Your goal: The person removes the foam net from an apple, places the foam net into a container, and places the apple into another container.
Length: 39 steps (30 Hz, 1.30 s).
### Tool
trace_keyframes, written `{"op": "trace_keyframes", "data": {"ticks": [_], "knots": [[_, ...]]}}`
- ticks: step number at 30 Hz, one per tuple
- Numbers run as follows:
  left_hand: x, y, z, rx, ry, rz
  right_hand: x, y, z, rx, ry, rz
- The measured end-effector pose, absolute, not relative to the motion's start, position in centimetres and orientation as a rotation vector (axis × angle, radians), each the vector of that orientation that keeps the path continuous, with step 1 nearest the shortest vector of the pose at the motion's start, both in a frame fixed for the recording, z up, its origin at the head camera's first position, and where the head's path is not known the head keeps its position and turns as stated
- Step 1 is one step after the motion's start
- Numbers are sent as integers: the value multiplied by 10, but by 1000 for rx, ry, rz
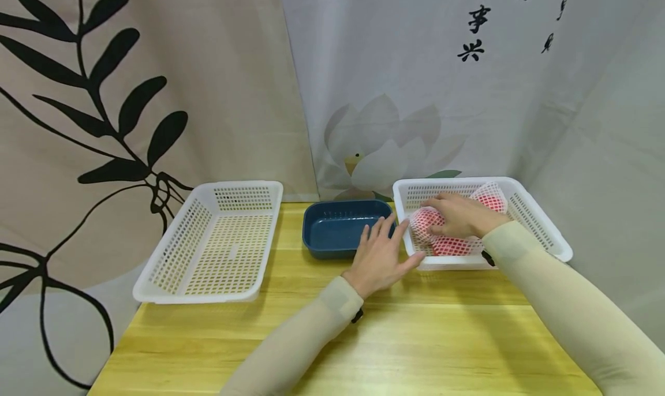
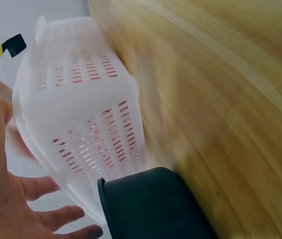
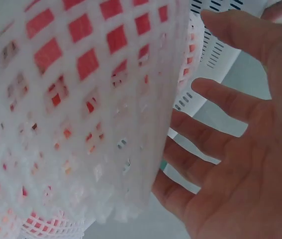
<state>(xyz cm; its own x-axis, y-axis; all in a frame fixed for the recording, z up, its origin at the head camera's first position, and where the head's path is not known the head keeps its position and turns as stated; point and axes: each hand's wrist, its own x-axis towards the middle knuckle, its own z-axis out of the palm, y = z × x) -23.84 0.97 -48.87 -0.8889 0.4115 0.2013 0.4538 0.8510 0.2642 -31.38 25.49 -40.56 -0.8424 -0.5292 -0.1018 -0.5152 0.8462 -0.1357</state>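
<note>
In the head view a white basket (image 1: 542, 228) on the right holds several red items in white foam nets (image 1: 452, 246). My right hand (image 1: 459, 214) is over them, inside the basket; in the right wrist view its fingers (image 3: 215, 129) are spread beside a netted item (image 3: 91, 99), and whether they touch it I cannot tell. My left hand (image 1: 379, 260) has its fingers spread near the basket's left end and the right end of a dark blue tray (image 1: 332, 253). The left wrist view shows that hand (image 2: 16, 199) beside the basket (image 2: 76, 107) and the tray (image 2: 150, 204), holding nothing.
Another white basket (image 1: 228, 251), with nothing in it, sits on the left of the wooden table (image 1: 415, 338). Behind the table hangs a curtain (image 1: 234, 96) with printed leaves, a flower and black characters.
</note>
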Motion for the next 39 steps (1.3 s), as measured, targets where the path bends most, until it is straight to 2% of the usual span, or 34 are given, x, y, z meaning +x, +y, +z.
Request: {"op": "trace_keyframes", "data": {"ticks": [39], "knots": [[-239,21,-492,-647,-2947,-437,-345,228,-425,-721,2719,-20]]}}
